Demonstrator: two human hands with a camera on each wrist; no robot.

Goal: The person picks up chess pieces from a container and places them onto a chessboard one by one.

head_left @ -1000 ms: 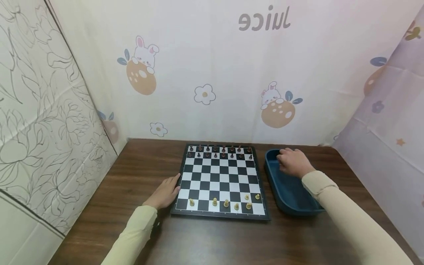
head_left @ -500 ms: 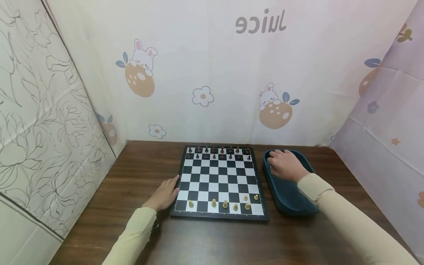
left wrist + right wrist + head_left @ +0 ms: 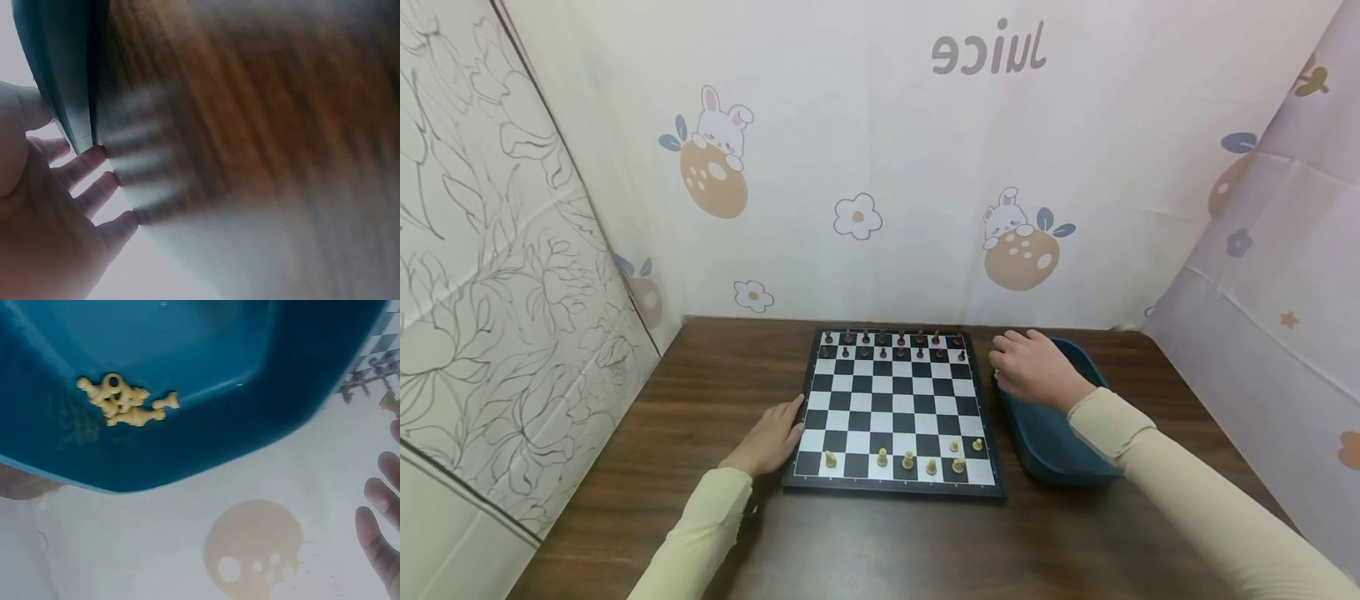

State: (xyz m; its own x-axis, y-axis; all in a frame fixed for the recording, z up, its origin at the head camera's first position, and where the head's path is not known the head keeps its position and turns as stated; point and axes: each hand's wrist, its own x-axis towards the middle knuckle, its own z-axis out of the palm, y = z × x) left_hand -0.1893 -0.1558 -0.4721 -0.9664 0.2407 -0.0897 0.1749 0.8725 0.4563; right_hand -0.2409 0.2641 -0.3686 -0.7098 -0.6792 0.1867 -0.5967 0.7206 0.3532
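Pale yellow chess piece [image 3: 390,404] held in the right hand [image 3: 1033,368]

The right hand hangs over the far left rim of a deep blue, round-cornered tray [image 3: 1060,442], its fingers curled. The right wrist view shows the small piece at the fingertips, apparently pinched, though the thumb is out of sight there. Below, a little heap of loose yellow pieces [image 3: 128,405] lies inside the tray, toward its far end.

Just left of the tray, a flat black-and-white chequered board with a black border [image 3: 892,402] lies on the dark brown wood-grain tabletop [image 3: 880,542]. Dark red-brown chessmen [image 3: 883,353] fill its two far rows. Seven yellow chessmen [image 3: 907,460] stand at the near side: five along the nearest row, with gaps, and two in the row behind, at the right. The left hand [image 3: 766,439] rests with fingers extended and slightly spread, tips at the board's left edge, gripping nothing.

Setting out the yellow side seems to be the step in hand, roughly midway, with this piece between tray and board. The next move probably calls for bringing it left and nearer, over the standing pieces without brushing them, and lowering it upright onto one vacant square.
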